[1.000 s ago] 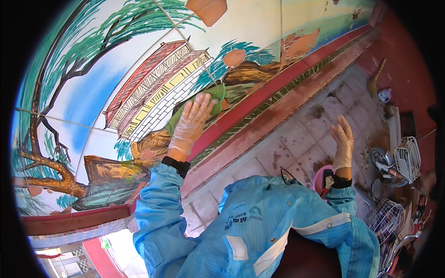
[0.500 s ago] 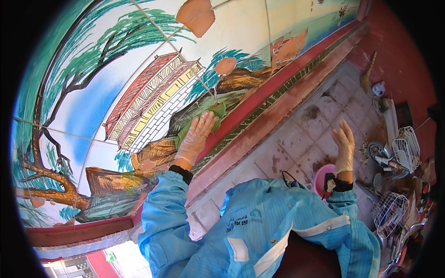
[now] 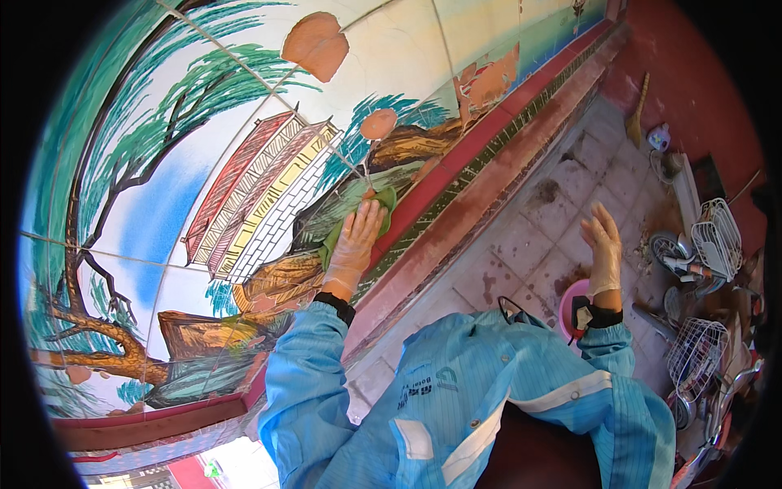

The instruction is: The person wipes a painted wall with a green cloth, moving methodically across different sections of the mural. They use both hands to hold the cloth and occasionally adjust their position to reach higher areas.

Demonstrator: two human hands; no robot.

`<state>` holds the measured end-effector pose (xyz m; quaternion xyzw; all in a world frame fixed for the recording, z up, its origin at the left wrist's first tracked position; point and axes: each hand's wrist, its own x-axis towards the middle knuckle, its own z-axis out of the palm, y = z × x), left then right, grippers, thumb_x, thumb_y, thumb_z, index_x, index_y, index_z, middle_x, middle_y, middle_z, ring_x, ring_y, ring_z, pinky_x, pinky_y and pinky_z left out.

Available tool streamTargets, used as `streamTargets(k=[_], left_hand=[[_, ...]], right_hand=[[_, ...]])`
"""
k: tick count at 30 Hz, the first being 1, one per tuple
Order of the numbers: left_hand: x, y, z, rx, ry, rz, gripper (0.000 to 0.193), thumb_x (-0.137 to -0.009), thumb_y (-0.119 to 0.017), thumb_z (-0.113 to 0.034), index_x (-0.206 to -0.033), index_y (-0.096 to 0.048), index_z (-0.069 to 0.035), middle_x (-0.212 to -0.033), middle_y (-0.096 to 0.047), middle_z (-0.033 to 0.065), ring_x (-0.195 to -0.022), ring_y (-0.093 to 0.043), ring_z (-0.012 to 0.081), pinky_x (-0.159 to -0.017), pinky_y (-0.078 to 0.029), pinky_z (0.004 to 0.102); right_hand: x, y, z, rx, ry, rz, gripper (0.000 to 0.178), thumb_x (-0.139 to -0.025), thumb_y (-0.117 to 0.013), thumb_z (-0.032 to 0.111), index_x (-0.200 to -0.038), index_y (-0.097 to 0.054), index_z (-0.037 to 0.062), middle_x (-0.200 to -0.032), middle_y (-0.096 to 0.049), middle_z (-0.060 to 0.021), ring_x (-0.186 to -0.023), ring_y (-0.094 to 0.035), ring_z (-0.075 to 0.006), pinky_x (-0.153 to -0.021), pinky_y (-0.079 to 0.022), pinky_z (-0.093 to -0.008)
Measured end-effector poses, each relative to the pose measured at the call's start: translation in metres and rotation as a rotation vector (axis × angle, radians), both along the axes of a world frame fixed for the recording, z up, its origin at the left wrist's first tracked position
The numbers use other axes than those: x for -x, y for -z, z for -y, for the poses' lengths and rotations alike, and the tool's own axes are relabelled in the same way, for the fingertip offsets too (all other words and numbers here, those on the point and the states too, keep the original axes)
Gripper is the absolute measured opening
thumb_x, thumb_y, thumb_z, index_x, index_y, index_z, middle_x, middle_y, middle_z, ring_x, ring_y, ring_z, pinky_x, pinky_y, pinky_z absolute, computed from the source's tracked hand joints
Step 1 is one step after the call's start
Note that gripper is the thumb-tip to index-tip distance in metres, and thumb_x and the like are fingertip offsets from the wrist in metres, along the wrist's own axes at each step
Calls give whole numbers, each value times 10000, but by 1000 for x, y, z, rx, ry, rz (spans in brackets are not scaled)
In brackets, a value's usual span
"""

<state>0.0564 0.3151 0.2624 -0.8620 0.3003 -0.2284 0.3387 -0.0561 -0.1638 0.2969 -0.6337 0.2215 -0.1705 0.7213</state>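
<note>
My left hand (image 3: pixel 355 243), in a clear thin glove, presses a green cloth (image 3: pixel 384 205) against a painted tile wall (image 3: pixel 252 216). Its fingers lie over the cloth, close to the red band along the mural's lower edge. Part of the cloth is hidden under the palm. The painted building with a red roof is just to the left. Raised in the air away from the wall, my right hand (image 3: pixel 604 248) wears the same kind of glove. Its fingers are stretched out and nothing is in them.
Behind my right wrist a pink basin (image 3: pixel 572 303) stands on the tiled floor (image 3: pixel 509 253). Bicycles with white wire baskets (image 3: pixel 698 356) crowd the right side. A broom (image 3: pixel 638 114) and a plastic bottle (image 3: pixel 658 137) are by the red wall. Bare patches (image 3: pixel 316 47) show where the mural's surface is gone.
The view has shifted slightly. My left hand still presses the cloth at nearly the same place on the mural. My right hand stays raised and empty.
</note>
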Motion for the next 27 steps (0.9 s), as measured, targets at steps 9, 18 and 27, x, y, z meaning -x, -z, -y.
streamTargets(k=[9, 18, 27], left_hand=[[-27, 6, 34, 56, 35, -55, 588, -935, -411, -162, -1520, -352, -154, -1605, -261, 74, -1499, -198, 263, -1218, -113, 453], [-33, 12, 44, 71, -7, -92, 614, -906, -452, -127, -1513, -364, -159, -1605, -257, 77, -1503, -172, 276, -1210, -138, 482], [-33, 6, 47, 85, 22, -105, 575, -901, -483, -119, -1474, -440, -146, -1568, -324, 109, -1482, -230, 302, -1175, -233, 506]], right_hand=[[1, -2, 28, -14, 6, 9, 545, -952, -610, 322, -1423, -499, 70, -1438, -513, -107, -1175, -582, -225, -1037, -439, -367], [17, 13, 91, -30, 44, -51, 542, -947, -616, 304, -1422, -498, 73, -1430, -519, -91, -1152, -584, -208, -1020, -438, -359], [25, 25, 99, 237, -82, -162, 513, -949, -611, 289, -1410, -508, 88, -1399, -535, -76, -1249, -528, -221, -1067, -387, -365]])
